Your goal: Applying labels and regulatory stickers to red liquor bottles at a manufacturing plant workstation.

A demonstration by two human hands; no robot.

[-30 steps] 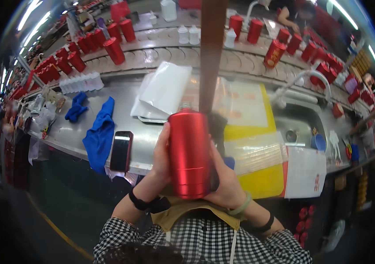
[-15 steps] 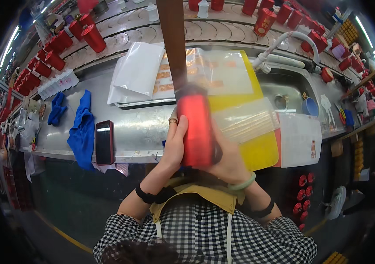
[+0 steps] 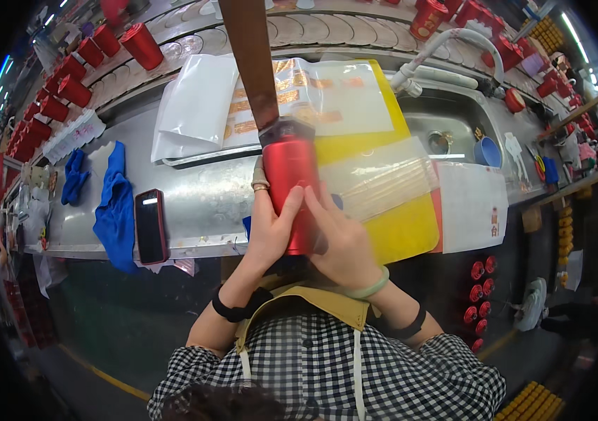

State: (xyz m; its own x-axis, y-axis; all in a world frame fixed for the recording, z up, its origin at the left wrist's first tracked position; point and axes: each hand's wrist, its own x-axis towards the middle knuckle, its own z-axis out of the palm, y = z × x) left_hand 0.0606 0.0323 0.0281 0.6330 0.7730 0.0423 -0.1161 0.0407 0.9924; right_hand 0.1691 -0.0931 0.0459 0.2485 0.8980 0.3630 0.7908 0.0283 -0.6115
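A shiny red cylinder point(image 3: 290, 163) with a dark faceted collar at its far end is held between my two hands, over the bench's front edge. My left hand point(image 3: 268, 228) is closed about its left side, the thumb lying along the top. From the right, my right hand point(image 3: 346, 242) presses on it, its fingertips meeting the left thumb on the red surface. A brown post point(image 3: 250, 59) comes down to the dark collar; whether the two are joined I cannot tell. Under the right hand, clear film sheets point(image 3: 386, 181) lie on a yellow board point(image 3: 407, 235).
White and orange-printed sheets point(image 3: 197, 102) lie behind. To the left are a phone point(image 3: 150, 226) and blue cloths point(image 3: 113, 203). A sink point(image 3: 425, 116) with a curved tap is at right. Red cylinders point(image 3: 142, 47) stand along a plated conveyor point(image 3: 200, 42) at the back.
My right hand's fingers have come from the cylinder's side onto its upper surface, near the left thumb. The cylinder was blurred by motion before and now looks steadier. The whole view has shifted slightly.
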